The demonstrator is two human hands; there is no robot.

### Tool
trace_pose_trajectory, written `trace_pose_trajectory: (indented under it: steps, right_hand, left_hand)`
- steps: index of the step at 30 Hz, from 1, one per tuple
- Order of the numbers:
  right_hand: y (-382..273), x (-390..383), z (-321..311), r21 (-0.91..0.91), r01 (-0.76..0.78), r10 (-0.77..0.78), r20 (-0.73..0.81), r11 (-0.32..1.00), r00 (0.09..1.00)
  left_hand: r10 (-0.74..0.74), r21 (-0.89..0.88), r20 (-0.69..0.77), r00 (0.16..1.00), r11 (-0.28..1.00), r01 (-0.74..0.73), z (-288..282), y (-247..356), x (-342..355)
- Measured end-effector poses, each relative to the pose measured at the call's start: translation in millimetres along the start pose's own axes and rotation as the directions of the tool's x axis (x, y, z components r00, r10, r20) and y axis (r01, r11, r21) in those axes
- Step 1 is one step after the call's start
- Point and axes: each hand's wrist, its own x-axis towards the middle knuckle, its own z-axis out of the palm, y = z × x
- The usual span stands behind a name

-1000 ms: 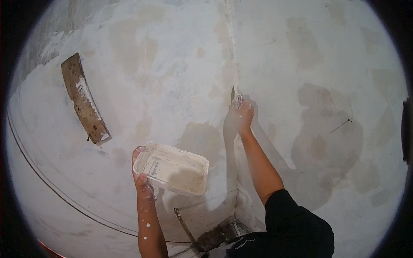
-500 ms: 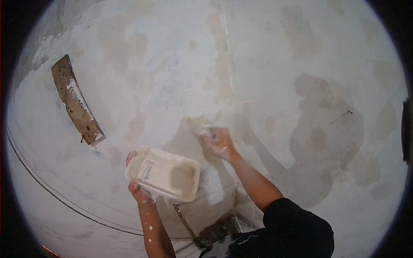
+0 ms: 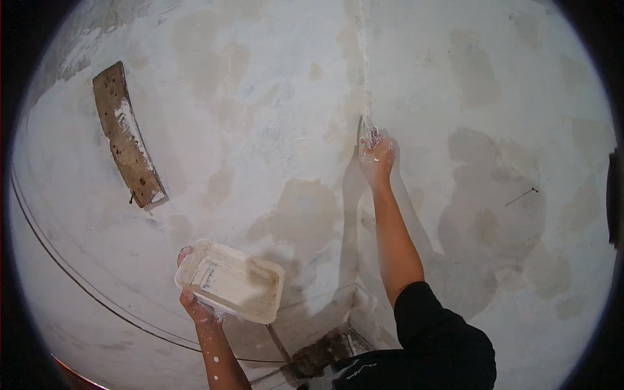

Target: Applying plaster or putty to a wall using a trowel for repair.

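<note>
My left hand [image 3: 198,309] grips the left end of a shallow, off-white rectangular tub [image 3: 244,289]. Pale filler smears coat the tub's inside and rim, and white splashes dot my wrist and forearm. Further up and to the right, my right hand [image 3: 378,156] is closed round a putty knife [image 3: 364,125], its thin blade seen nearly edge-on and its handle mostly hidden by my fingers. The blade is at the wall's vertical corner line [image 3: 364,78]. White filler sticks to my right knuckles.
Patchy white plastered walls [image 3: 286,143] with damp-looking beige spots surround the corner. A rough wooden board [image 3: 127,136] is fixed on the left wall, and a nail [image 3: 534,190] sticks out at right. A dark cable [image 3: 78,283] curves along the lower left. Dark debris [image 3: 322,351] lies low in the corner.
My right hand has moved up and right with the putty knife, from the left wall to the corner line. The tub in my left hand has shifted slightly down and left.
</note>
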Motion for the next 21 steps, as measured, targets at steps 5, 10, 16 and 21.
trace_pose_trajectory:
  steps: [5,10,16,21]
  right_hand:
    - [-38,-56,17,0.221,0.298,-0.268,-0.155,0.929,0.951]
    - [-91,-102,-31,0.386,0.152,-0.312,0.396,0.910,0.864]
    - [-52,-80,-50,0.414,0.196,-0.336,0.298,0.889,0.893]
    - [-54,-82,-41,0.357,0.149,-0.202,0.115,0.922,0.973]
  left_hand:
    - [-0.053,-0.028,0.071,0.996,0.998,0.055,18,-11,10]
    - [-0.072,-0.120,0.105,0.992,0.989,0.084,43,-27,17]
    - [-0.055,-0.309,0.239,0.969,0.942,0.130,46,-39,25]
    - [-0.045,-0.253,0.210,0.977,0.962,0.099,44,-25,18]
